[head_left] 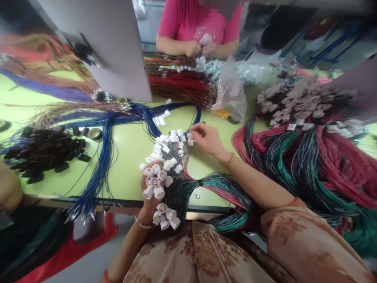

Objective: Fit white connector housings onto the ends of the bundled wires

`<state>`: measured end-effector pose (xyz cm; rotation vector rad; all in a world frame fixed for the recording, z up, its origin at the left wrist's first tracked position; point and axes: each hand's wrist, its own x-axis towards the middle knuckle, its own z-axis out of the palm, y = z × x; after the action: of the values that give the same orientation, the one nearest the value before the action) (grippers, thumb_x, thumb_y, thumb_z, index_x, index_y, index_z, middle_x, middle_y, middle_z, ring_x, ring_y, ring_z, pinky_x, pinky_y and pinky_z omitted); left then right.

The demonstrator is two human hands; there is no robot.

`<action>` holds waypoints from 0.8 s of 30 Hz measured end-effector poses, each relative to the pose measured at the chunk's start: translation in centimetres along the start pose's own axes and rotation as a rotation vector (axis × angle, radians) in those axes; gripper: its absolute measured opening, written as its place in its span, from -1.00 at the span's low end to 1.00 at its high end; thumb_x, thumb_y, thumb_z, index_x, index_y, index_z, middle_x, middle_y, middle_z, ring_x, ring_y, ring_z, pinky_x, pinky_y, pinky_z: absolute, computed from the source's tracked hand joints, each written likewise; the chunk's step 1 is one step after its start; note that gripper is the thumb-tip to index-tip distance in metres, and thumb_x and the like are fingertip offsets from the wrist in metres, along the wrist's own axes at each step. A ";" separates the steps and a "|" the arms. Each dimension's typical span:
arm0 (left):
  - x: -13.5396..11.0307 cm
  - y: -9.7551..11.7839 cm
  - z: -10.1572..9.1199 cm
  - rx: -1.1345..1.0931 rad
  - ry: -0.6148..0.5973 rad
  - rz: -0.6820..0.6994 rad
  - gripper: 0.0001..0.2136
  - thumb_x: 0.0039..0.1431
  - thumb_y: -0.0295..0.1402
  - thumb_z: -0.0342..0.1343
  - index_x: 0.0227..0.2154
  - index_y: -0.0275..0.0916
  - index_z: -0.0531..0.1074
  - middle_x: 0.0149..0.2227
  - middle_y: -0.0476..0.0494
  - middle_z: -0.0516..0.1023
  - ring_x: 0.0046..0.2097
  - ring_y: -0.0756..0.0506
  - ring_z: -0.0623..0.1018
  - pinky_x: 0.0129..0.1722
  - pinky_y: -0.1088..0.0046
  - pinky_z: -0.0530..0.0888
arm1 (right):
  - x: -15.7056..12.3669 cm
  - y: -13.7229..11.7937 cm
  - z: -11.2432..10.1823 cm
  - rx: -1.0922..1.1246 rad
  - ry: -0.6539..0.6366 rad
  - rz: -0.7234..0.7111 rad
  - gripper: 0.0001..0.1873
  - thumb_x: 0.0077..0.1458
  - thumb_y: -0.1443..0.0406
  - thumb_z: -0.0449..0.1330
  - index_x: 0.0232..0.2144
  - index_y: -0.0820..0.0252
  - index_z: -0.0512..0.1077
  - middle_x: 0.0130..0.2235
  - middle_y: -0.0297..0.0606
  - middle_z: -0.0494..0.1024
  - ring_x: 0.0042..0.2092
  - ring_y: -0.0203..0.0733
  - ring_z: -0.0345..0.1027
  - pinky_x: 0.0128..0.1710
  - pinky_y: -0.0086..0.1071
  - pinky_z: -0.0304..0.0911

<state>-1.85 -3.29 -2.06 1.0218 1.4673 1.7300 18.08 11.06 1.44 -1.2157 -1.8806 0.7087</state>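
My left hand (149, 196) is closed round a wire bundle near the table's front edge, mostly hidden behind the white round connectors (154, 181) on the wire ends. Small white connectors (165, 143) fan out above that hand on thin wires. My right hand (207, 139) reaches in from the right, its thumb and fingers pinched at a small white connector (190, 138) at the edge of this fan. The green, black and pink wires (218, 184) of the bundle are tied with a dark band and run right, over the table edge.
Blue wires (108, 153) and a pile of black connectors (44, 153) lie left, beside a tape roll (94, 133). Big pink, green and black bundles (294, 165) fill the right. A clear plastic bag (232, 90) stands behind. Across the table sits a person in a pink shirt (197, 27).
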 end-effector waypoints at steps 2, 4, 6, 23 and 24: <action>0.0 -0.1 0.1 -0.033 -0.013 -0.001 -0.64 -0.01 -0.24 0.38 -0.16 -0.13 0.44 -0.40 -0.03 0.46 -0.43 -0.07 0.44 -0.51 0.37 0.46 | 1.8 3.6 -2.1 -0.117 0.105 0.174 -0.87 0.06 0.31 0.18 -0.35 0.25 0.50 -0.32 -0.18 0.60 -0.34 -0.17 0.41 -0.23 -0.27 0.31; 0.1 0.0 0.4 -0.031 -0.007 0.026 -0.61 -0.06 -0.26 0.41 -0.19 -0.11 0.38 -0.43 0.00 0.43 -0.46 -0.07 0.42 -0.54 0.38 0.44 | 2.6 6.5 -3.4 -0.200 0.110 0.277 -0.87 0.00 0.32 0.19 -0.39 0.27 0.51 -0.34 -0.16 0.60 -0.33 -0.15 0.40 -0.21 -0.25 0.30; 0.2 0.3 0.7 -0.033 0.014 0.038 -0.61 -0.07 -0.26 0.43 -0.24 -0.09 0.35 -0.43 -0.02 0.43 -0.46 -0.07 0.43 -0.56 0.38 0.43 | 2.9 8.3 -3.8 -0.209 0.076 0.307 -0.82 -0.02 0.30 0.20 -0.36 0.28 0.54 -0.34 -0.17 0.61 -0.33 -0.14 0.39 -0.19 -0.26 0.28; 0.0 1.8 0.1 0.161 -0.037 0.035 -0.74 0.07 -0.12 0.30 -0.33 -0.21 0.50 -0.42 -0.07 0.56 -0.42 -0.07 0.53 -0.43 0.38 0.51 | 2.5 5.7 -3.7 0.533 0.021 0.527 -0.85 -0.02 0.31 0.36 -0.45 0.23 0.45 -0.44 -0.25 0.57 -0.48 -0.37 0.39 -0.49 -0.53 0.37; 0.0 1.8 0.0 0.166 -0.045 0.022 -0.73 0.07 -0.12 0.31 -0.32 -0.22 0.50 -0.40 -0.08 0.57 -0.39 -0.08 0.54 -0.40 0.37 0.52 | 2.5 4.9 -3.5 0.585 -0.004 0.535 -0.87 -0.03 0.33 0.36 -0.42 0.24 0.48 -0.42 -0.24 0.58 -0.48 -0.39 0.40 -0.50 -0.56 0.38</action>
<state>-1.81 -3.56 -0.28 1.1588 1.5969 1.6106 22.82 15.38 0.26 -1.3102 -1.2003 1.4269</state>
